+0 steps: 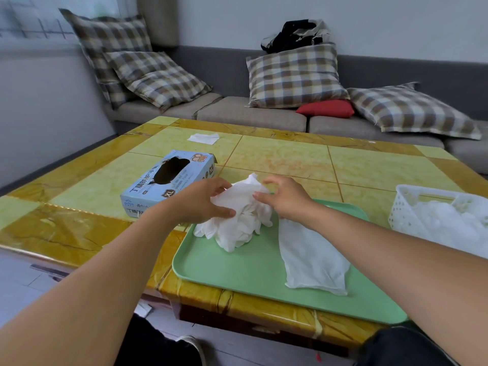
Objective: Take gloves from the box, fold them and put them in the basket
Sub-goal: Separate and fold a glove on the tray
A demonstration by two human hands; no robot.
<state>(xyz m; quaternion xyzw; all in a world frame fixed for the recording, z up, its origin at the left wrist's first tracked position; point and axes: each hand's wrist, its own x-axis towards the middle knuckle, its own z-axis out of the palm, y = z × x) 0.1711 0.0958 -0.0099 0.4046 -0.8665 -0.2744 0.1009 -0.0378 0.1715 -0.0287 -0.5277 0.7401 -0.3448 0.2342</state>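
Your left hand: grips the crumpled gloves.
Your right hand: pinches the same bunch.
Gloves: over green tray, far left corner.
Flat glove: on tray.
Box: left.
Basket: right.

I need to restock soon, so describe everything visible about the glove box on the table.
The glove box is a pale blue cardboard carton printed with dark characters, an "XL" badge and a small cartoon picture at its far corner. It lies flat on the yellow-green table, left of the green tray, one corner toward the camera. Its oval top opening is torn open and looks dark inside; no glove shows there. The left wrist crosses in front of its near right corner; contact cannot be told.
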